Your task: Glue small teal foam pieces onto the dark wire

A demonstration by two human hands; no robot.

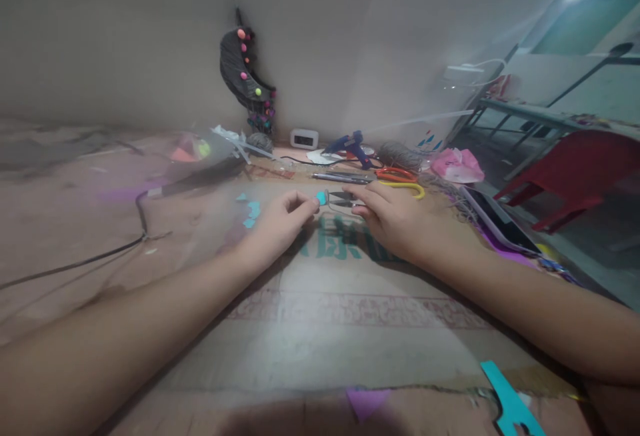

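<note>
Two hands, nearly meeting: left hand [283, 223] pinches a turquoise paper scrap [321, 198], right hand [395, 219] grips what look like scissors [343, 195], blades parted just right of that pinch. I'd rotate the scrap, not the scissors. Turquoise offcuts [254, 209] sit left of the grip.

Brown printed cardboard sheet [300, 356] mid-scene; small turquoise paper scraps [254, 210] far-left. Far side, left to right: black crescent-shaped ornament [234, 68], white rectangular clock [304, 139], blue plastic glue gun [354, 150], pink crumpled bag [457, 165]. Flat dark-screened device [500, 219] right, nearer than bag. Purple triangular paper [367, 401] near, left of turquoise paper cutout [509, 396].
</note>
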